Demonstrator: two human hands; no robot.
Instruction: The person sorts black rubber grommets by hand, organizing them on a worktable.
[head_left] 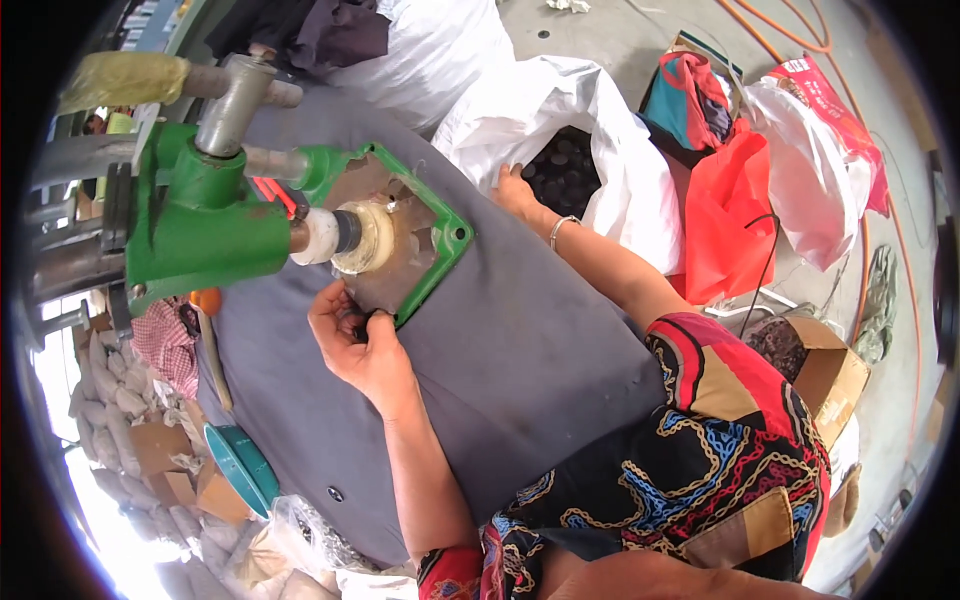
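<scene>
Pinching a small dark piece (362, 325) between thumb and fingertips, the left hand (355, 345) holds it at the lower edge of the green machine plate (440, 250), just below the pale round wheel (365, 237) on the green machine (205, 225). The piece looks ready to go to the wheel but is not touching it, so this one seems not yet worked. The grey cloth-covered surface (520, 340) lies under both arms. Farther out, the right hand (515, 190) rests with fingers spread at the mouth of the white sack (600, 170), touching its rim beside a heap of dark round pieces (565, 170). That heap looks large, so much of the batch seems left. Beyond the sack lie a red bag (735, 220) and a cardboard box (835, 375).
</scene>
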